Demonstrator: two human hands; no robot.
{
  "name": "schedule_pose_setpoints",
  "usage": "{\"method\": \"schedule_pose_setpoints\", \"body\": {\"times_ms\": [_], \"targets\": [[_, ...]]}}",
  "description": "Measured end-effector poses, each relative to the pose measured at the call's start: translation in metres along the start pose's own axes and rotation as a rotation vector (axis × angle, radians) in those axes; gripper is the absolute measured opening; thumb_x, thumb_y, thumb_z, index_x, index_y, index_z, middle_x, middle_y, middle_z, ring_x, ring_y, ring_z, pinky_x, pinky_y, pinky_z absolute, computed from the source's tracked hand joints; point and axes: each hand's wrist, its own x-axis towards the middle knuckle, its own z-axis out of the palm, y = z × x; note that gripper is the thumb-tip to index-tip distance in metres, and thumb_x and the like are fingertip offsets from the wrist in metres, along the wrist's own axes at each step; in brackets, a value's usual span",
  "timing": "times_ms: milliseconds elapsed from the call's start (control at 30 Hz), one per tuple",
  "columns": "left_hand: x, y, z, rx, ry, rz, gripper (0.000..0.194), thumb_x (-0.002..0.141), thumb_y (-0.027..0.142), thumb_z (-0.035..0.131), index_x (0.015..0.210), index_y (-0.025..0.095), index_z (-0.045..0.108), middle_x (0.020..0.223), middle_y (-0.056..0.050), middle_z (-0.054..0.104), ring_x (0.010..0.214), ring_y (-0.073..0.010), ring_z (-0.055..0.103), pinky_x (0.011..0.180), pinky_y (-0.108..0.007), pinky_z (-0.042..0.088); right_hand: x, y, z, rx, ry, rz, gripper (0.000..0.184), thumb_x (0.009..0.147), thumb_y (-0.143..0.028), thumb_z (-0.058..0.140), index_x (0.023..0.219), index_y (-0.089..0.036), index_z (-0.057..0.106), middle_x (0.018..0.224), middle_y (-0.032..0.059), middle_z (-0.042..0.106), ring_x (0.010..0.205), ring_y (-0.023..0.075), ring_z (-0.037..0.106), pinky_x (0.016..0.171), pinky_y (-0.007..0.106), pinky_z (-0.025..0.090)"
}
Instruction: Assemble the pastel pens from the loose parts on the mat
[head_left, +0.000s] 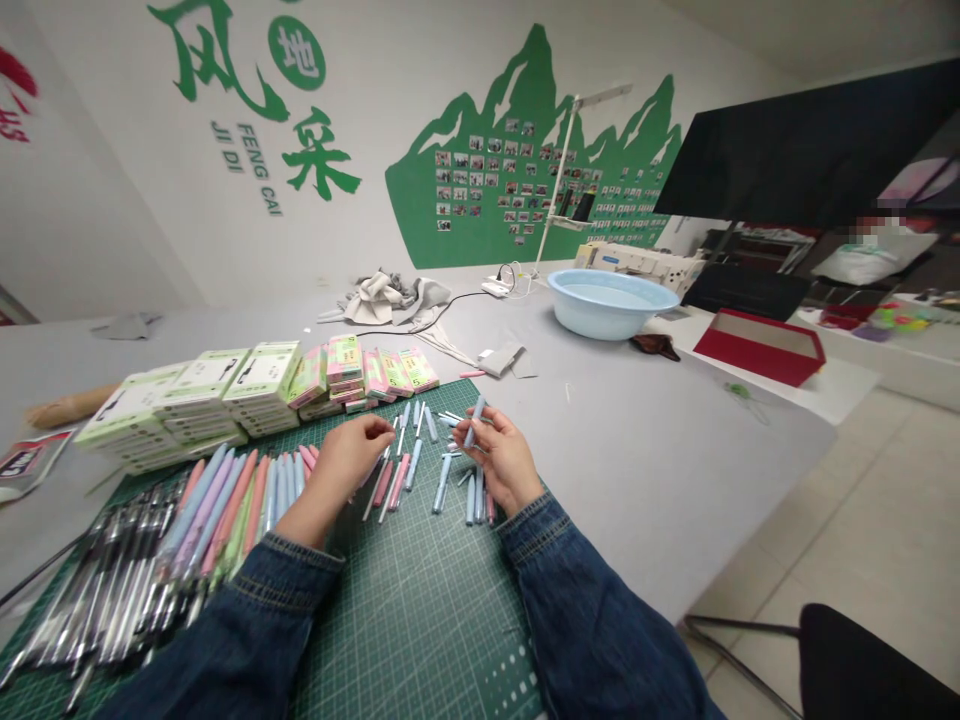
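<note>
My right hand (pixel 504 458) grips a light blue pen barrel (pixel 474 421) between thumb and fingers, holding it tilted above the green cutting mat (pixel 390 630). My left hand (pixel 346 462) has its fingertips pinched together over the loose pen parts; whatever is in them, if anything, is too small to make out. Between the hands lie blue pen barrels (pixel 413 465), pink barrels (pixel 399 481) and thin white refills (pixel 373 490). More blue barrels (pixel 475 497) lie below my right hand, partly covered by it.
Left of me lie many black-and-clear pens (pixel 112 570) and coloured pens (pixel 232 500). Behind them stand stacked white boxes (pixel 262 380) and small pink-green boxes (pixel 345 362). Farther back are crumpled cloth (pixel 382 298), a blue basin (pixel 611 310), a sewing machine (pixel 637 262) and a red box (pixel 761 345).
</note>
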Motion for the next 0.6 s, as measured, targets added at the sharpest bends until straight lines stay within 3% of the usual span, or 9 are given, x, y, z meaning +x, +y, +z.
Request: {"method": "schedule_pose_setpoints", "body": {"times_ms": [167, 333, 500, 600], "targets": [[0.005, 0.009, 0.025, 0.264, -0.068, 0.047, 0.018, 0.076, 0.029, 0.056, 0.079, 0.021, 0.071, 0.088, -0.007, 0.072, 0.082, -0.0218, 0.063, 0.068, -0.028, 0.04, -0.001, 0.0, 0.001, -0.002, 0.021, -0.048, 0.027, 0.065, -0.024, 0.073, 0.089, -0.018, 0.061, 0.073, 0.0022, 0.07, 0.07, 0.0161, 0.068, 0.073, 0.031, 0.053], [0.009, 0.027, 0.045, 0.293, -0.06, 0.099, 0.017, 0.077, 0.028, 0.056, 0.083, 0.021, 0.07, 0.093, -0.008, 0.069, 0.088, -0.0219, 0.06, 0.072, -0.028, 0.04, 0.002, -0.002, -0.002, 0.037, 0.092, -0.057, 0.028, 0.062, -0.02, 0.074, 0.086, -0.017, 0.06, 0.073, 0.002, 0.07, 0.068, 0.0161, 0.068, 0.071, 0.031, 0.055], [0.003, 0.04, 0.058, 0.322, -0.153, 0.307, 0.012, 0.076, 0.023, 0.059, 0.079, 0.024, 0.07, 0.09, -0.005, 0.065, 0.087, -0.0192, 0.058, 0.072, -0.026, 0.039, 0.002, -0.006, -0.002, 0.068, 0.134, -0.091, 0.027, 0.061, -0.018, 0.074, 0.084, -0.018, 0.059, 0.072, 0.001, 0.069, 0.069, 0.0147, 0.067, 0.072, 0.03, 0.055], [-0.002, 0.043, 0.064, 0.366, -0.172, 0.353, 0.012, 0.076, 0.022, 0.057, 0.08, 0.023, 0.069, 0.091, -0.006, 0.063, 0.086, -0.019, 0.057, 0.068, -0.026, 0.039, 0.001, -0.008, -0.001, 0.08, 0.142, -0.097, 0.027, 0.061, -0.017, 0.074, 0.083, -0.017, 0.058, 0.071, 0.0008, 0.068, 0.068, 0.0144, 0.067, 0.073, 0.03, 0.055]]}}
